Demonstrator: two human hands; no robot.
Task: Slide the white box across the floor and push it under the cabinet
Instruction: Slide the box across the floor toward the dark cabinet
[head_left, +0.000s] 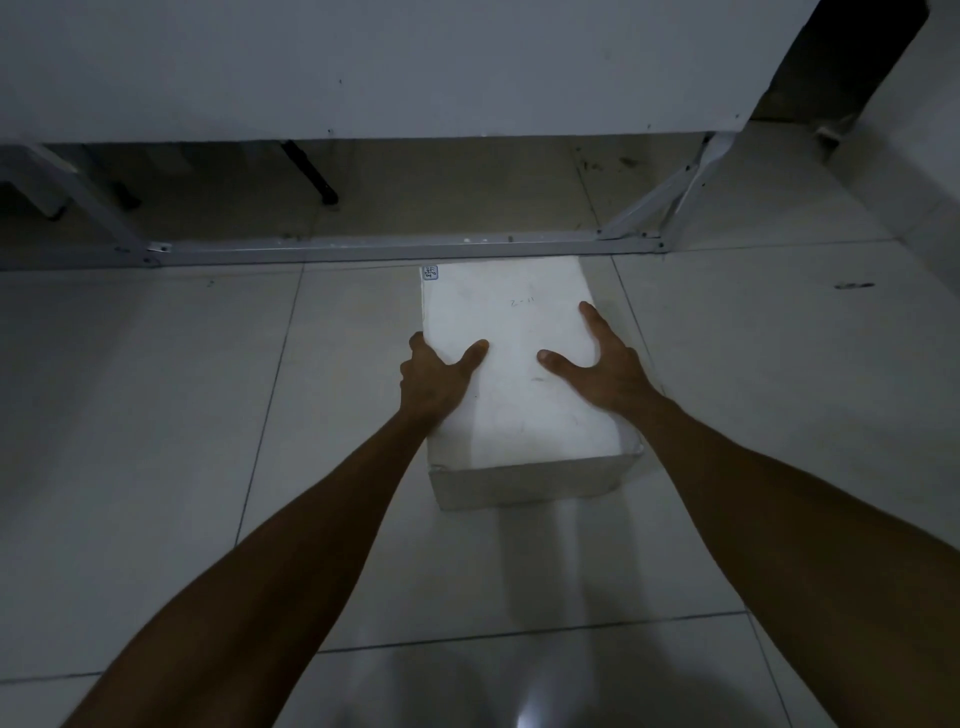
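A: Hands first. What's the left hand (434, 376) doing?

B: It clasps the white box (514, 374) at its left long edge: thumb lies on the lid, fingers curl down over the side. The right hand (597, 364) mirrors it on the right edge, thumb spread across the lid, index finger pointing forward along the rim. So both hands hold the box between them, spread about as wide as the box.

A: Box location?

B: Flat on the tiled floor (156, 415), long axis pointing at the cabinet (389, 67). Its far end sits just beside the metal base rail (395, 250), apparently touching or nearly so; hard to tell which.

A: Progress?

B: The slide across the floor looks mostly done, judging by where it sits. The push under is not done: the whole lid is on the near side of the rail.

A: Anything blocking?

B: Possibly that rail. It lies on the floor across the opening, so the box may need lifting over it. That's a guess.

A: Hidden stuff?

B: Fingers on both outer sides are out of sight. The dim light hides the depth under the cabinet. The small label (430, 272) and the handwriting on the lid are unreadable. The cabinet top is cut off.
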